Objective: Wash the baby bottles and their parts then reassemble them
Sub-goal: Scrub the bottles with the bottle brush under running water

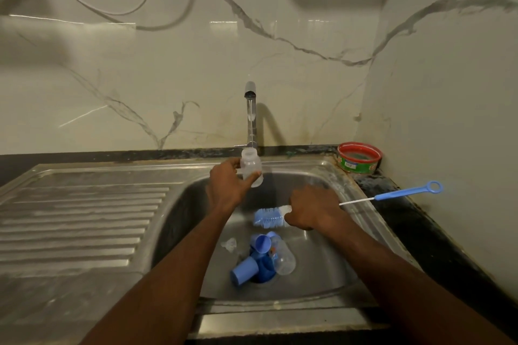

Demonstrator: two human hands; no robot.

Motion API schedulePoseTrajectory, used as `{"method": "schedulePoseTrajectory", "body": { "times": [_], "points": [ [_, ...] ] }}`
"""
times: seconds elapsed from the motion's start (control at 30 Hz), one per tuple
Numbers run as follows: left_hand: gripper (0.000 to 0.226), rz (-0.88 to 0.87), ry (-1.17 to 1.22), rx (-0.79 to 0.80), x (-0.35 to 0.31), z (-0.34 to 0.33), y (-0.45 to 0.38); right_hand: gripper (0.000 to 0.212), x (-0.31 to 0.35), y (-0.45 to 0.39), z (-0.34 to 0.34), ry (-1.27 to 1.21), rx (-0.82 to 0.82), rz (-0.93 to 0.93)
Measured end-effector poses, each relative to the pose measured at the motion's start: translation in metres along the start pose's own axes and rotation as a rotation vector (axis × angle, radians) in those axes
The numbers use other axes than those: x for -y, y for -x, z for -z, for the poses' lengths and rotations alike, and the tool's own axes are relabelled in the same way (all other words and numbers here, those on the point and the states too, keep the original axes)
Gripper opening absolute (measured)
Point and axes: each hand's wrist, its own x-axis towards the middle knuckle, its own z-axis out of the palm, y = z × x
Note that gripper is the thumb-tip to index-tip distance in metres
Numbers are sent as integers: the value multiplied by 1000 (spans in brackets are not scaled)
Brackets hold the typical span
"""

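The back of the sink basin point(322, 176) is taken up by a bottle point(251, 166) held by the left hand point(228, 186) under the tap point(250, 117). Its middle is crossed by a bottle brush point(270, 216) gripped by the right hand point(312, 211), the handle reaching out over the right rim. The drain area is crowded by blue caps point(244, 270) and a second bottle point(283, 258). Open room is left over the ribbed drainboard point(78, 221). The rear right corner is blocked by a red-rimmed tub point(359, 158).
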Motion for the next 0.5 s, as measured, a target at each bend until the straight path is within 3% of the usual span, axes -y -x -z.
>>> {"method": "schedulePoseTrajectory", "body": {
  "times": [0.1, 0.2, 0.3, 0.43, 0.5],
  "points": [
    [60, 33, -87, 34, 1, 1, 3, 40, 0, 0, -1, 6, 7, -2],
    [61, 15, -33, -35, -1, 2, 2, 38, -1, -1, -2, -2, 10, 1],
    [60, 41, -129, 60, 1, 0, 4, 38, 0, 0, -2, -5, 9, 4],
    [61, 17, -33, -14, -2, 3, 2, 37, 0, -1, -2, -18, 12, 3],
    [61, 27, -84, 37, -2, 3, 4, 38, 0, -1, -2, -21, 19, 0]
  ]
}}
